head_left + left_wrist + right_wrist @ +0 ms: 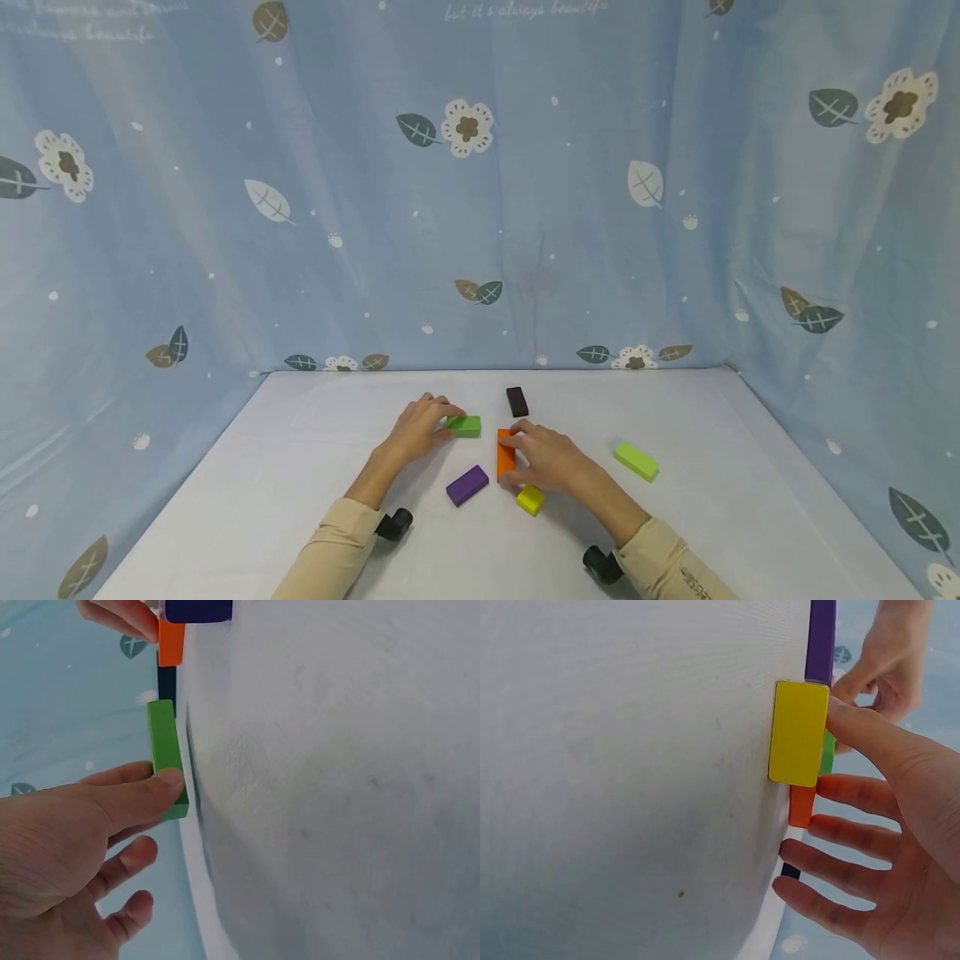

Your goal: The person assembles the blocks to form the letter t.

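Note:
My left hand pinches the left end of a green block between thumb and fingers; the left wrist view shows the thumb across the block's side. An orange block lies lengthwise in front of me, right of the green one. Over it, my right hand spans its length, fingers by the far end and thumb by the near end. In the right wrist view a yellow block hides part of the orange block and the thumb tip. A purple block lies between the hands.
Beyond the orange block lies a black block. A lime-green block rests farther right. The white tabletop meets a blue patterned curtain at the back and sides. Dark wrist cameras hang under both cuffs.

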The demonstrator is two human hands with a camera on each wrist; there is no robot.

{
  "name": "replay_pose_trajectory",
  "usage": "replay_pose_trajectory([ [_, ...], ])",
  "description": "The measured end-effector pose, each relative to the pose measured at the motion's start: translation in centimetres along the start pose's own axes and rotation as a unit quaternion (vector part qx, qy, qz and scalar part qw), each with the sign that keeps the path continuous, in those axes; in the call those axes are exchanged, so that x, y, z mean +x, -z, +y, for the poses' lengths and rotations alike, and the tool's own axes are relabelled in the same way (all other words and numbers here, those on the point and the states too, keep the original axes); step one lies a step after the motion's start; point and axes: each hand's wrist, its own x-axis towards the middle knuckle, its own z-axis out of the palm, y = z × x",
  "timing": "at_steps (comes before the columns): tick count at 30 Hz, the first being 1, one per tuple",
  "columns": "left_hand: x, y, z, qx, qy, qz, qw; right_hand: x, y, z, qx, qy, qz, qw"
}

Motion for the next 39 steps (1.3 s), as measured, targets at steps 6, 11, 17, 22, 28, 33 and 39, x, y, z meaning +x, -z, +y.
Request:
replay_pose_trajectory([
  [6,0.4,0.0,0.4,-0.003,-0.011,-0.005,0.9999,-0.1,-0.2,0.2,0.003,0.003,-0.001,1.0],
  [11,1.0,-0.1,0.7,0.0,-0.02,-0.003,0.9998,0.0,-0.4,0.4,0.0,0.003,0.001,1.0],
  [17,1.9,-0.1,1.3,0.007,-0.025,-0.011,0.9996,0.0,-0.5,0.5,0.003,0.002,0.0,1.0],
  [22,2.4,-0.4,1.5,0.011,-0.026,-0.017,0.9995,0.0,-0.5,0.5,0.005,0.004,-0.001,1.0],
  [28,2.8,-0.7,1.6,0.013,-0.019,-0.019,0.9996,0.2,-0.5,0.5,0.0,0.003,0.002,1.0],
  [33,3.0,-0.8,1.9,0.013,-0.02,-0.018,0.9996,0.3,-0.5,0.6,-0.005,0.003,0.002,1.0],
  [39,3.1,-0.9,2.3,0.006,-0.016,-0.025,0.9995,0.3,-0.5,0.5,-0.002,0.004,0.001,1.0],
])
